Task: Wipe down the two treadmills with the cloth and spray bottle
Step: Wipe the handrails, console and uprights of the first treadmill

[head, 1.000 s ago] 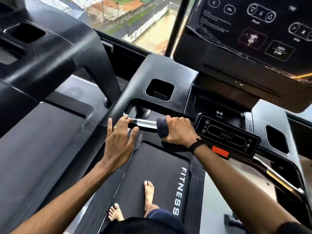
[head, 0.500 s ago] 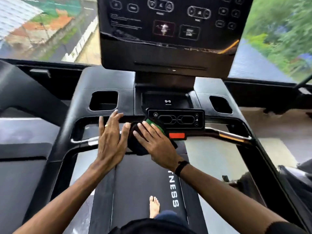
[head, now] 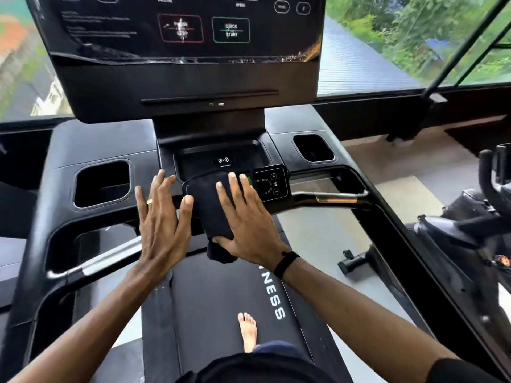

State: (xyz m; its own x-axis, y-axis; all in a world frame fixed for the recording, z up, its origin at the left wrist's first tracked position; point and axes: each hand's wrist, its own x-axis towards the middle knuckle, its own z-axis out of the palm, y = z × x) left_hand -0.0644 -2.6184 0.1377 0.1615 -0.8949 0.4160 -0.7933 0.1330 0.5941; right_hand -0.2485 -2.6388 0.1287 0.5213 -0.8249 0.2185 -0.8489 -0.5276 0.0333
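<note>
I stand on a black treadmill whose belt runs under my bare foot. My right hand lies flat, fingers straight, pressing a dark cloth onto the left part of the small control panel at the middle of the handlebar. The cloth's lower end hangs below my palm. My left hand is spread open just left of the cloth, over the console edge, holding nothing. No spray bottle is in view.
The big display console rises right ahead. Cup-holder recesses flank the centre tray. A silver-and-black handlebar runs right. Another exercise machine stands at the right, windows behind.
My view swung from the left side to face the console. My right hand moved the cloth from the left handlebar grip onto the control panel; my left hand followed, still open.
</note>
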